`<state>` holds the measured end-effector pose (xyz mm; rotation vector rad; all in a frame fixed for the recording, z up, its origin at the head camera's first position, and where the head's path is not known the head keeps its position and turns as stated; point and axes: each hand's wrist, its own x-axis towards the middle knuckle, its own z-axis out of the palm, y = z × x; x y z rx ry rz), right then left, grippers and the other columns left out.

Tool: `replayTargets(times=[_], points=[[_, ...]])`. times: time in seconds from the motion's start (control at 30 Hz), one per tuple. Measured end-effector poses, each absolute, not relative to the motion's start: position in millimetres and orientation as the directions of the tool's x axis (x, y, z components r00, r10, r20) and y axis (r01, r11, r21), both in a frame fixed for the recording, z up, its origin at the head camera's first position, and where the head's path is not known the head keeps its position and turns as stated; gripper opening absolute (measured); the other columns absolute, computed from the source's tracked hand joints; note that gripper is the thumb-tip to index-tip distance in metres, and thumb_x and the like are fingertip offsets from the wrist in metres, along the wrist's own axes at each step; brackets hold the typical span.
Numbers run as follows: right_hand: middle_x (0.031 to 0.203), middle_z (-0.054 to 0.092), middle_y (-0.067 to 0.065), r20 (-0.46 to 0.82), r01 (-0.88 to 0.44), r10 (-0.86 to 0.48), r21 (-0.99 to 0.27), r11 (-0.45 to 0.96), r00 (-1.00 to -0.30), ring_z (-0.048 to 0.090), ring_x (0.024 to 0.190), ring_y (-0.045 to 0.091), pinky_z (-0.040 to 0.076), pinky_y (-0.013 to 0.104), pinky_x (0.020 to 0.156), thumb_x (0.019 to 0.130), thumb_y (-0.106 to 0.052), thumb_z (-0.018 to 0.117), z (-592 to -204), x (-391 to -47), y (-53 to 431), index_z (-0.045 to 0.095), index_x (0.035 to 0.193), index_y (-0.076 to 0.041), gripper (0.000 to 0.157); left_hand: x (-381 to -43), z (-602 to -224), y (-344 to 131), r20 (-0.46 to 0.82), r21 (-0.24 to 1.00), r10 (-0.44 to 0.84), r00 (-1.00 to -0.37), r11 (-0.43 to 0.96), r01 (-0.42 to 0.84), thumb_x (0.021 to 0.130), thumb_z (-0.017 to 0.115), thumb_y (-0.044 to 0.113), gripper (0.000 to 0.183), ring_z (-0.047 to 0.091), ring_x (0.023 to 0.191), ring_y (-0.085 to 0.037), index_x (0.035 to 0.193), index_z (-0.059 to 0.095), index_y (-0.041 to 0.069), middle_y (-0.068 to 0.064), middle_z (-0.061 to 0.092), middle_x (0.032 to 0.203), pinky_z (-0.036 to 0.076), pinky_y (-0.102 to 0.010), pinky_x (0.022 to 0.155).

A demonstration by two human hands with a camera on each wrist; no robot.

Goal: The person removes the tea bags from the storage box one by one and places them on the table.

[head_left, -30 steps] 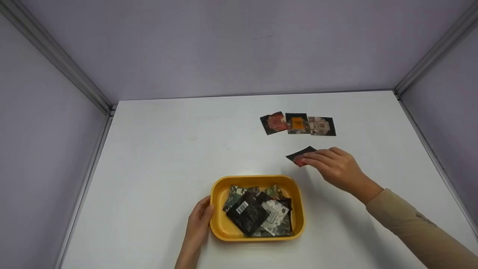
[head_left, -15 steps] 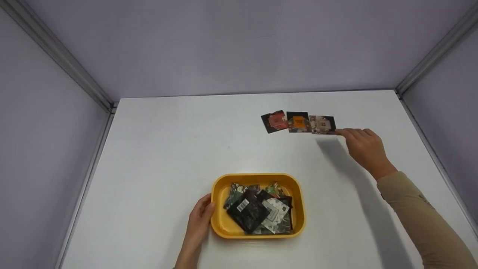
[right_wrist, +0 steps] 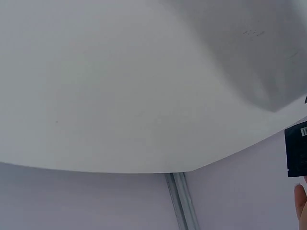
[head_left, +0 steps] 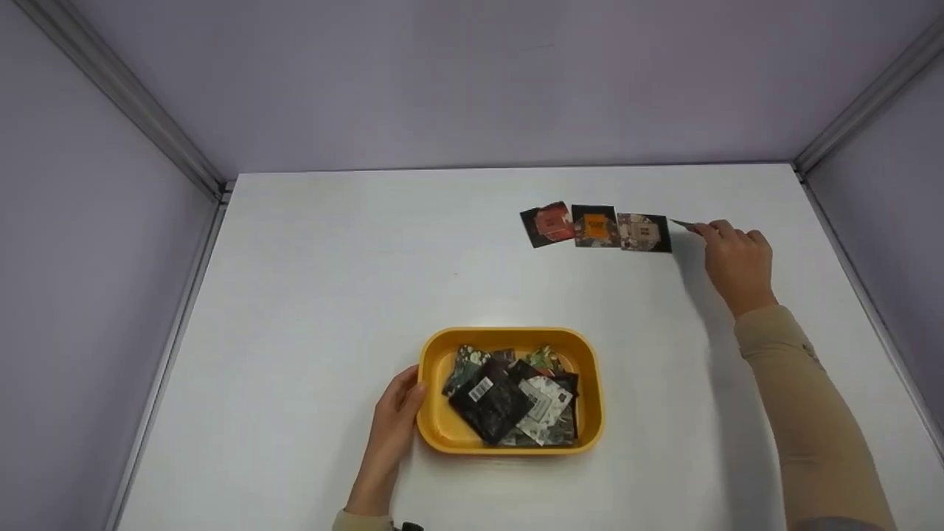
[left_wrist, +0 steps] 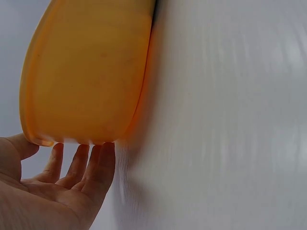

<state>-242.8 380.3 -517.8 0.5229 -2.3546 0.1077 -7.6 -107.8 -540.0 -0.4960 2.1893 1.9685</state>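
Note:
In the head view my right hand (head_left: 739, 262) pinches a small square sachet (head_left: 686, 224), seen nearly edge-on just right of a row of sachets. The right wrist view catches the dark back of this sachet (right_wrist: 296, 152), with a barcode and a fingertip below it. Along the row lie a red-printed sachet (head_left: 549, 224), an orange-labelled one (head_left: 595, 226) and a beige-labelled one (head_left: 643, 233). My left hand (head_left: 394, 413) rests at the left side of a yellow tray (head_left: 442, 436), its extended fingertips (left_wrist: 79, 158) touching the outer wall and its thumb at the rim.
Several more sachets lie heaped in the tray, among them a black one with a barcode (head_left: 490, 405) and a white patterned one (head_left: 546, 411). The white table (head_left: 332, 295) is bounded by pale walls (head_left: 413, 88) at the back and both sides.
My right hand has carried the sachet from above the tray's far right corner to the back right, beyond the row's right end. My left hand stays at the tray. The head view has tilted slightly.

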Motion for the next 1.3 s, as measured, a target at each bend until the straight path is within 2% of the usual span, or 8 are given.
replayTargets(times=[0.3,0.43,0.53,0.7,0.97,1.1,1.3], points=[[0.094,0.071,0.025,0.557,-0.227,-0.189,0.002,0.974,-0.809,0.068,0.077,0.044,0.052,0.055,0.06,0.094,0.004,0.061,-521.7,-255.5,372.0,0.073,0.099,0.006,0.014,-10.1,-538.5,-109.2,-0.327,0.934,-0.135,-0.935,0.105,-0.342,0.103,0.053,0.037,0.056,0.045,0.135,-0.032,0.146,0.045,0.001,-0.019,0.046,0.148,0.037,-0.046,0.111],[0.094,0.07,0.026,0.41,-0.174,-0.153,-0.015,0.985,-0.899,0.067,0.076,0.044,0.052,0.056,0.06,0.093,0.003,0.061,-525.1,-256.7,362.9,0.071,0.105,0.005,0.015,-10.1,-537.6,-109.5,-0.326,0.934,-0.137,-0.936,0.11,-0.341,0.104,0.052,0.034,0.054,0.043,0.136,-0.033,0.146,0.044,0.0,-0.02,0.045,0.149,0.037,-0.047,0.111],[0.101,0.068,0.028,0.279,-0.146,-0.132,-0.028,0.989,-0.951,0.066,0.08,0.046,0.052,0.057,0.061,0.093,0.005,0.058,-528.0,-257.0,359.4,0.068,0.11,0.005,0.019,-9.8,-537.8,-109.1,-0.331,0.932,-0.14,-0.933,0.108,-0.346,0.104,0.052,0.035,0.054,0.043,0.136,-0.034,0.146,0.044,0.001,-0.019,0.045,0.149,0.037,-0.047,0.111],[0.119,0.06,0.031,0.16,-0.133,-0.124,-0.047,0.99,-0.979,0.063,0.086,0.051,0.051,0.059,0.061,0.093,0.007,0.055,-533.7,-256.6,361.2,0.061,0.118,0.009,0.026,-8.9,-537.1,-107.6,-0.333,0.931,-0.143,-0.932,0.11,-0.349,0.103,0.053,0.038,0.056,0.044,0.136,-0.032,0.146,0.045,0.002,-0.018,0.046,0.148,0.037,-0.046,0.111],[0.144,0.036,0.038,-0.087,-0.091,-0.105,-0.149,0.985,-0.991,0.046,0.117,0.057,0.047,0.065,0.085,0.099,0.003,0.043,-529.9,-255.9,366.4,0.039,0.143,0.013,0.045,-7.4,-536.9,-107.6,-0.327,0.934,-0.155,-0.932,0.097,-0.343,0.103,0.054,0.036,0.056,0.043,0.137,-0.033,0.145,0.045,0.0,-0.019,0.046,0.148,0.033,-0.046,0.113],[0.144,0.037,0.038,-0.042,-0.125,-0.133,-0.148,0.981,-0.99,0.046,0.12,0.056,0.045,0.065,0.089,0.098,0.003,0.047,-527.4,-253.3,365.9,0.042,0.142,0.012,0.045,-7.0,-538.5,-107.1,-0.341,0.927,-0.165,-0.925,0.103,-0.36,0.103,0.053,0.038,0.056,0.043,0.136,-0.032,0.145,0.046,0.001,-0.018,0.047,0.148,0.034,-0.047,0.113],[0.13,0.056,0.03,0.213,-0.255,-0.23,-0.097,0.962,-0.95,0.054,0.118,0.049,0.049,0.063,0.085,0.09,0.008,0.055,-523.7,-248.7,357.6,0.06,0.125,0.01,0.035,-7.2,-539.0,-105.0,-0.338,0.927,-0.167,-0.926,0.112,-0.359,0.104,0.052,0.036,0.055,0.042,0.137,-0.034,0.146,0.045,0.002,-0.018,0.046,0.148,0.034,-0.049,0.113]])
